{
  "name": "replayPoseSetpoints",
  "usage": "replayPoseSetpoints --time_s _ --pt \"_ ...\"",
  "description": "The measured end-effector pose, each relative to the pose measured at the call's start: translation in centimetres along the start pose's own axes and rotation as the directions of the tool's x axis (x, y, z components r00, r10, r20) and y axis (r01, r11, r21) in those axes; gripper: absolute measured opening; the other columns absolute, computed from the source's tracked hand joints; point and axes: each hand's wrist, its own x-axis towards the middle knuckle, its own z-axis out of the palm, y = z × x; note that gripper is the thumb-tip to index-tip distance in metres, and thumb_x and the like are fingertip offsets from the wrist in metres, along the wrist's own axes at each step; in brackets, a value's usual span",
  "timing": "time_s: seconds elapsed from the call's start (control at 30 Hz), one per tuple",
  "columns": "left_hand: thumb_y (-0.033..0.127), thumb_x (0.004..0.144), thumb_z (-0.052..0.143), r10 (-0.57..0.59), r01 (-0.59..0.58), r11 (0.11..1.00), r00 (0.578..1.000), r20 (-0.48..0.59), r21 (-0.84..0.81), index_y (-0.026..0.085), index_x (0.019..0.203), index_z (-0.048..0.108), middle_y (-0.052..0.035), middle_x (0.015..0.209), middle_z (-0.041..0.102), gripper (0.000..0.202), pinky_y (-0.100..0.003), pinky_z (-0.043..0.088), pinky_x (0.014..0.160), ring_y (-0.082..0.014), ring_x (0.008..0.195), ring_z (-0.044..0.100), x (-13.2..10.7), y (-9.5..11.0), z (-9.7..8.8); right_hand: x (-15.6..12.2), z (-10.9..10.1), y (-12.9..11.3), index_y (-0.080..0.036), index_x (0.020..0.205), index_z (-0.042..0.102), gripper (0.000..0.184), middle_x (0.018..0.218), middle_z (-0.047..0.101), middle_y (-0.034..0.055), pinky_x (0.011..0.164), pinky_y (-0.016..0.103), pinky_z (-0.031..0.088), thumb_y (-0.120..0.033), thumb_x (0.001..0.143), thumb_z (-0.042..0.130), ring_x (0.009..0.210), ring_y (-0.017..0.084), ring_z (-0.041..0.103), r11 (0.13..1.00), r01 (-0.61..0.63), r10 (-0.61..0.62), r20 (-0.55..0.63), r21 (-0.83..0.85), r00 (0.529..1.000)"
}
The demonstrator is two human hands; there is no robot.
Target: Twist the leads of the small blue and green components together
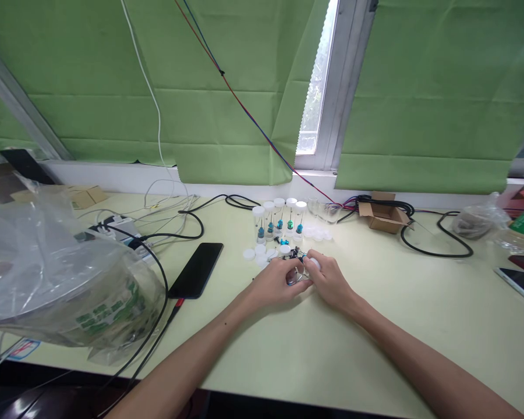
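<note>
My left hand (282, 280) is curled around a small clear vial (297, 277), which its fingers partly hide. Close against it, my right hand (327, 278) pinches a white cap (315, 263) at the vial's end; whether the cap is seated on it I cannot tell. Just behind the hands lie small black and blue parts (283, 241), too small to name. Beyond them stands a group of clear vials with white lids (301, 205), each with a blue or green piece inside. Loose white caps (248, 254) lie left of the parts.
A black phone (195, 271) with a cable lies to the left, beside a large plastic-bagged tub (70, 279). At the back right are an open cardboard box (384, 216) and black cables (436, 254). More clear vials (332, 214) lie near the wall.
</note>
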Motion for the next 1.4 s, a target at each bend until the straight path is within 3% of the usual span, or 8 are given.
replayPoseSetpoints --time_s 0.6,0.97,1.4 --pt "0.042 0.084 0.056 0.002 -0.002 1.000 1.000 0.002 -0.018 0.018 0.071 0.055 0.0049 0.055 0.041 0.026 -0.026 0.024 0.050 -0.0096 0.052 0.035 -0.03 0.24 -0.17 -0.02 -0.08 -0.03 -0.021 0.068 0.041 0.032 0.058 0.045 -0.0049 0.054 0.025 0.032 -0.036 0.096 0.039 0.054 0.012 0.042 1.000 0.023 -0.023 0.004 -0.005 1.000" --pt "0.042 0.086 0.054 0.000 0.000 1.000 1.000 0.011 0.008 0.019 0.070 0.048 0.0053 0.055 0.039 0.029 -0.026 0.023 0.049 -0.0094 0.051 0.033 0.04 -0.01 -0.04 -0.01 -0.17 -0.30 -0.021 0.071 0.045 0.030 0.059 0.050 -0.0040 0.055 0.024 0.034 -0.037 0.095 0.041 0.055 0.013 0.044 1.000 -0.002 0.002 0.012 -0.014 1.000" --pt "0.044 0.087 0.053 -0.004 0.005 0.999 1.000 -0.009 0.032 0.019 0.071 0.050 0.0047 0.057 0.042 0.030 -0.026 0.025 0.050 -0.0093 0.052 0.035 -0.08 0.06 0.13 -0.07 -0.15 -0.27 -0.021 0.070 0.041 0.031 0.057 0.043 -0.0055 0.054 0.024 0.030 -0.036 0.097 0.039 0.054 0.012 0.039 1.000 -0.001 0.001 0.016 0.012 1.000"
